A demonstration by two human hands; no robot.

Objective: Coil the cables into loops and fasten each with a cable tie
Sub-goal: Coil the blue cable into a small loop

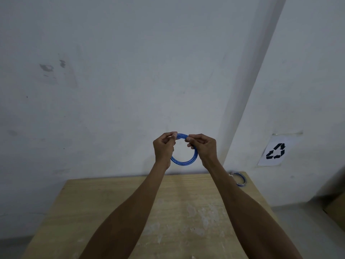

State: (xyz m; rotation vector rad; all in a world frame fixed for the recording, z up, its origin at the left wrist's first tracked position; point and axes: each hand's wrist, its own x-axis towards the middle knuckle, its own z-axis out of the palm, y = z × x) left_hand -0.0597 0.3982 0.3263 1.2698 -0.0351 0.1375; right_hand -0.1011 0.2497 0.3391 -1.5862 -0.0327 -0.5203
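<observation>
Blue cable (pixel 183 162), already wound into a round coil of several turns, is held in the air above the far edge of the wooden table (pixel 115 202), with the plane of the coil facing the camera. Taken from the left of the coil, the left hand (pixel 164 147) is closed in a pinch on the upper left of the loop, thumb and fingertips meeting on the strands. Between the two hands a short arc of the top of the coil is left exposed. To the right of the coil, the right hand (pixel 203 148) is closed on the upper right of the loop, and the strands pass down behind its fingers. The bulk of the coil hangs below both grips, equally near to each hand. No cable tie can be made out on the coil; the exposed top arc is judged the likeliest place for one. Farther right, a second coil (pixel 239 178) lies on the far right corner of the table, apparently already bound.
</observation>
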